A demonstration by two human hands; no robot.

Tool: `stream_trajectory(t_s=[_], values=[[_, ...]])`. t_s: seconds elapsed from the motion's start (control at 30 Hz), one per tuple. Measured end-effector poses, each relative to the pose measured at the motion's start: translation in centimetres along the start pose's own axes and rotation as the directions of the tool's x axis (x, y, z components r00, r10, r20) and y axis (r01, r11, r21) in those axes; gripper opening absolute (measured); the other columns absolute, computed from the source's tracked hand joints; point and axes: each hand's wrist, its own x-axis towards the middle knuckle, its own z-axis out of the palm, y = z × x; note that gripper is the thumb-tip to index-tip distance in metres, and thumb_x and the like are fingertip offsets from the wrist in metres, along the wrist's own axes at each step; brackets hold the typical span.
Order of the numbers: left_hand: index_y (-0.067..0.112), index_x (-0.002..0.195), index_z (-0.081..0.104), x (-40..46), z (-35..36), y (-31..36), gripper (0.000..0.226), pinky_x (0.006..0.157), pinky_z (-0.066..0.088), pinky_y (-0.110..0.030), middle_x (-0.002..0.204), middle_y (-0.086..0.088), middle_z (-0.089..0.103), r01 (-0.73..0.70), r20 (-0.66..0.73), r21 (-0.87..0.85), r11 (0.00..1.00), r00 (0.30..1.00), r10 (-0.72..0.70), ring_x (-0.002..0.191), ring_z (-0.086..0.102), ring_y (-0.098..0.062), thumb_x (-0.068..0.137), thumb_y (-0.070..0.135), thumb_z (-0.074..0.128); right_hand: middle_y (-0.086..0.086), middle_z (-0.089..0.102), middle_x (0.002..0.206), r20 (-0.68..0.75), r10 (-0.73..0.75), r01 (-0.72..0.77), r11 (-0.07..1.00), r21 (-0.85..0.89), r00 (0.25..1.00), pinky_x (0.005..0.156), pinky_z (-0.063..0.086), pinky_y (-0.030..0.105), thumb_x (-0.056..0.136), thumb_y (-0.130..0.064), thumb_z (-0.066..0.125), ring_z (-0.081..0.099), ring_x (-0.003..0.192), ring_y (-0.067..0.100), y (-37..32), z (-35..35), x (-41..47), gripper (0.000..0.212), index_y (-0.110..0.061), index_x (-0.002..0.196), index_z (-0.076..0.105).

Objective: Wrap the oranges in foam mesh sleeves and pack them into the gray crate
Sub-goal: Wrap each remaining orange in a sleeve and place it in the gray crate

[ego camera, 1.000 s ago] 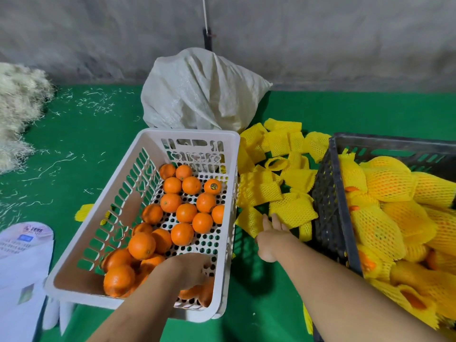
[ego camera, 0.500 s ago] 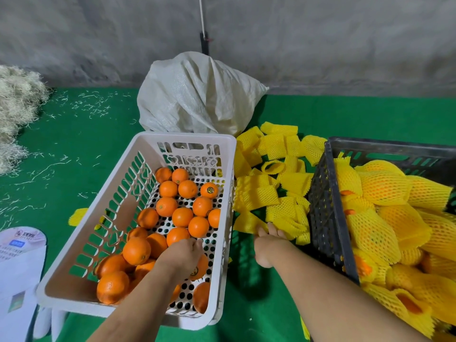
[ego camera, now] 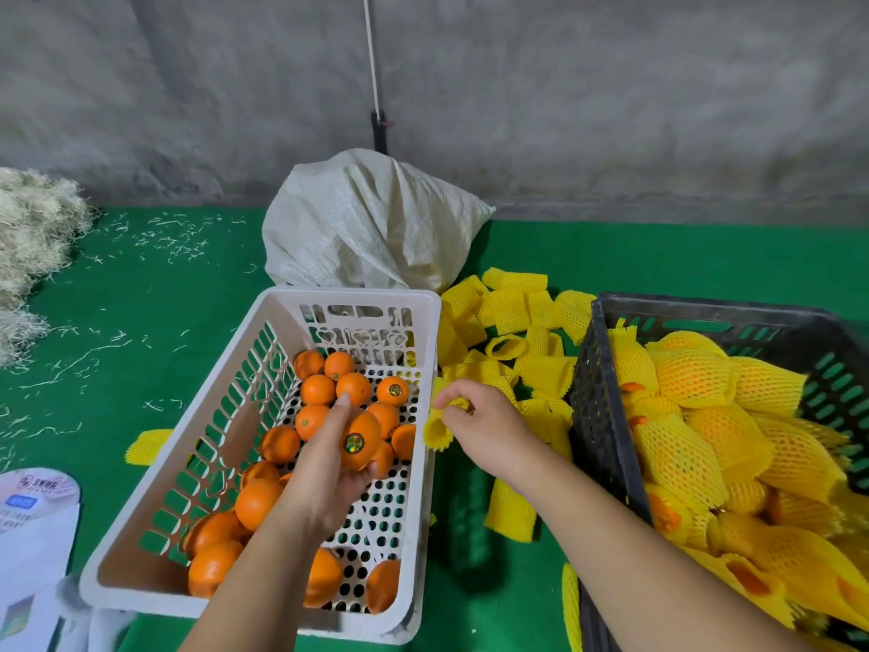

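My left hand (ego camera: pixel 329 458) grips an orange (ego camera: pixel 359 440) with a round sticker, raised above the white basket (ego camera: pixel 348 299), which holds several loose oranges (ego camera: pixel 317 389). My right hand (ego camera: pixel 484 428) pinches a yellow foam mesh sleeve (ego camera: pixel 436 428) just right of the basket's rim. A heap of loose yellow sleeves (ego camera: pixel 517 322) lies on the green mat between the basket and the gray crate (ego camera: pixel 597 416). The crate at the right is filled with several sleeved oranges (ego camera: pixel 696 378).
A white woven sack (ego camera: pixel 371 228) stands behind the basket against the gray wall. Pale wood wool (ego camera: pixel 33 232) is piled at far left, with strands strewn over the green mat (ego camera: pixel 141 298). A white printed bag (ego camera: pixel 33 524) lies at the lower left.
My left hand has lifted an orange out of the basket. My right hand has picked a yellow sleeve off the heap and drawn it toward the basket.
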Motion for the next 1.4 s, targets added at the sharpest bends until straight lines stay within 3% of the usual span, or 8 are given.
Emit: stream_trajectory(t_s=[0.17,0.27,0.47,0.67,0.83,1.03,1.3,1.4], values=[[0.016,0.145,0.055,-3.7,4.3,3.2,0.067,0.108,0.052,-0.052,0.137,-0.011,0.069,-0.244,0.233,-0.155,0.957,0.933,0.275,0.128,0.065,-0.037,0.092,0.051,0.076,0.000,0.073,0.112,-0.116,-0.153,0.188,0.893,0.408,0.981,0.096,0.056,0.047,0.092,-0.025,0.069,0.071,0.102,0.018,-4.6,-0.2,-3.5,0.048,-0.044,0.134,0.051],[0.015,0.142,0.055,-7.6,6.7,5.9,0.072,0.089,0.061,-0.051,0.134,-0.012,0.068,-0.381,0.246,-0.180,0.907,0.875,0.417,0.119,0.069,-0.035,0.088,0.055,0.077,-0.001,0.076,0.105,-0.359,-0.158,0.322,0.828,0.458,0.920,0.093,0.057,0.051,0.081,-0.041,0.068,0.073,0.097,0.019,-7.8,-1.1,-5.1,0.041,-0.040,0.121,0.061],[0.019,0.121,0.075,-14.0,7.3,8.8,0.085,0.071,0.062,-0.036,0.112,-0.012,0.075,-0.445,0.377,-0.206,0.872,0.786,0.490,0.087,0.073,-0.026,0.057,0.071,0.092,-0.003,0.072,0.092,-0.637,-0.256,0.536,0.792,0.293,0.727,0.081,0.059,0.046,0.092,-0.020,0.075,0.070,0.087,0.018,-11.7,-2.2,-7.7,0.026,-0.037,0.109,0.063],[0.021,0.126,0.076,-15.1,5.4,8.8,0.088,0.093,0.059,-0.039,0.145,-0.003,0.065,-0.505,0.499,-0.063,0.861,0.731,0.466,0.131,0.064,-0.026,0.056,0.070,0.093,-0.003,0.071,0.083,-0.607,-0.204,0.505,0.776,0.377,0.768,0.074,0.057,0.030,0.090,-0.010,0.076,0.068,0.084,0.017,-12.6,-1.0,-9.0,0.019,-0.027,0.088,0.069],[0.022,0.122,0.078,-15.0,4.6,8.6,0.089,0.052,0.056,-0.023,0.095,-0.010,0.078,-0.405,0.454,-0.116,0.907,0.790,0.412,0.071,0.075,-0.018,0.050,0.072,0.095,-0.003,0.074,0.090,-0.588,-0.262,0.476,0.846,0.242,0.765,0.078,0.057,0.030,0.096,-0.014,0.070,0.071,0.086,0.011,-11.8,-0.6,-10.4,0.015,-0.029,0.092,0.073],[0.029,0.122,0.072,-14.6,4.5,7.5,0.084,0.091,0.057,-0.047,0.122,-0.013,0.075,-0.422,0.343,-0.130,0.897,0.830,0.440,0.113,0.073,-0.035,0.052,0.069,0.096,-0.011,0.073,0.090,-0.576,-0.332,0.490,0.861,0.138,0.747,0.074,0.053,0.022,0.099,-0.016,0.064,0.069,0.087,0.008,-11.2,0.9,-11.8,0.018,-0.033,0.098,0.069],[0.043,0.135,0.065,-15.3,4.2,6.9,0.092,0.084,0.056,-0.043,0.129,-0.010,0.073,-0.362,0.508,-0.135,0.922,0.773,0.379,0.108,0.075,-0.028,0.052,0.065,0.098,-0.015,0.073,0.101,-0.560,-0.334,0.437,0.898,0.056,0.758,0.087,0.059,0.031,0.097,-0.010,0.067,0.070,0.096,0.004,-10.8,0.0,-12.9,0.025,-0.032,0.106,0.074],[0.044,0.125,0.071,-15.6,5.0,6.6,0.091,0.062,0.056,-0.030,0.111,-0.003,0.073,-0.348,0.438,-0.186,0.919,0.808,0.395,0.078,0.071,-0.013,0.042,0.068,0.099,-0.012,0.073,0.096,-0.590,-0.331,0.453,0.889,0.066,0.737,0.079,0.058,0.028,0.098,-0.010,0.066,0.071,0.092,0.009,-10.4,-0.2,-13.4,0.024,-0.033,0.103,0.072]])
